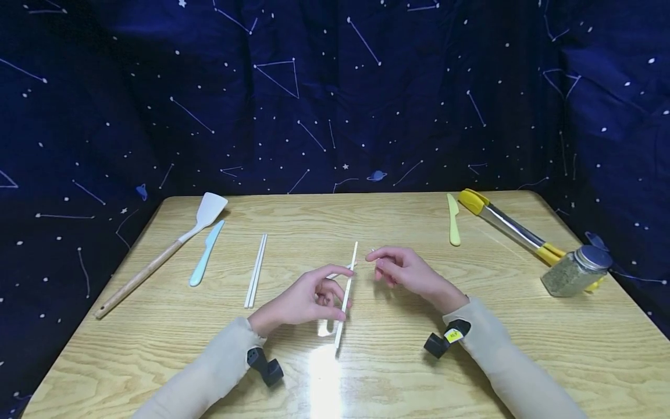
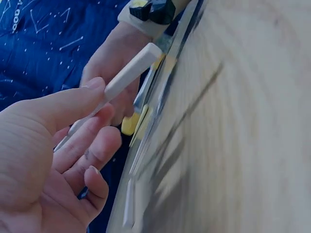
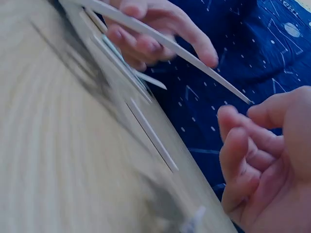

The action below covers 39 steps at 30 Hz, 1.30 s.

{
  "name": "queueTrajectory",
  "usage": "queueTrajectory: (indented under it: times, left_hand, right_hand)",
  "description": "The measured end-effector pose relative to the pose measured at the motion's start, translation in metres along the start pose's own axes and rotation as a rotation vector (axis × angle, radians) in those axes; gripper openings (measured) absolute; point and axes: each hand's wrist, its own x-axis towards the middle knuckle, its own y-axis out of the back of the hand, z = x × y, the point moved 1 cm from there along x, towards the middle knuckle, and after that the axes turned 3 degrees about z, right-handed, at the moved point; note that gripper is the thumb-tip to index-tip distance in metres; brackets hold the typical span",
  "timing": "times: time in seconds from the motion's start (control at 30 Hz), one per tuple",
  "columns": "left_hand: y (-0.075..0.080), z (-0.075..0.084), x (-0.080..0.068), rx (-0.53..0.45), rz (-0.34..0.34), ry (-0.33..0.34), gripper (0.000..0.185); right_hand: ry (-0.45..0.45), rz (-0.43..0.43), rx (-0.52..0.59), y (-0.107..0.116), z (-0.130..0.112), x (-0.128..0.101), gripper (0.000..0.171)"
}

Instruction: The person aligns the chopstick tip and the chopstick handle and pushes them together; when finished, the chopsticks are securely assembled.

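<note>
My left hand (image 1: 309, 299) pinches a white chopstick (image 1: 353, 262) above the table, thumb near its thicker end and fingers along it. The left wrist view shows that thick end (image 2: 133, 70) rising past the thumb. My right hand (image 1: 405, 270) is a little to the right, fingers loosely bent and holding nothing that I can make out. In the right wrist view the chopstick's thin tip (image 3: 245, 98) points toward the right thumb and appears close to it. Another white chopstick (image 3: 153, 136) lies on the table, partly hidden behind the left hand in the head view.
To the left lie a pair of white chopsticks (image 1: 255, 273), a light-blue knife (image 1: 206, 253) and a white spatula (image 1: 209, 208) with a wooden handle. On the right are a yellow-green knife (image 1: 453, 221), yellow-tipped tongs (image 1: 510, 227) and a spice jar (image 1: 574, 272).
</note>
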Motion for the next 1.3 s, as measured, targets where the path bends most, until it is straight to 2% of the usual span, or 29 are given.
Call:
queueTrajectory:
  times: [0.2,0.33,0.5,0.63,0.73,0.9,1.13,1.3]
  left_hand:
    - [0.020,-0.006,-0.006,0.055,0.024,0.049,0.068]
    - [0.033,-0.007,-0.011,0.097,0.024,0.080,0.069]
    - [0.050,-0.008,-0.016,0.182,0.034,0.134,0.068]
    - [0.060,-0.011,-0.018,0.305,0.056,0.189,0.066]
    - [0.063,-0.013,-0.019,0.408,0.059,0.215,0.065]
    - [0.062,-0.017,-0.021,0.538,0.045,0.219,0.060]
    - [0.060,-0.014,-0.021,0.582,-0.012,0.257,0.046]
    - [0.061,-0.011,-0.020,0.633,0.010,0.278,0.046]
  right_hand:
    - [-0.064,0.081,-0.098,0.019,0.010,0.003,0.023]
    - [-0.092,0.106,-0.172,0.023,0.018,0.003,0.022]
    - [-0.076,0.111,-0.316,0.018,0.027,0.004,0.017]
    - [-0.029,0.109,-0.418,0.013,0.029,0.005,0.013]
    - [-0.007,0.117,-0.452,0.011,0.030,0.004,0.012]
    - [-0.002,0.128,-0.492,0.009,0.032,0.002,0.011]
    - [0.027,0.164,-0.567,0.006,0.029,0.002,0.016]
    - [0.014,0.201,-0.621,0.005,0.026,0.002,0.018]
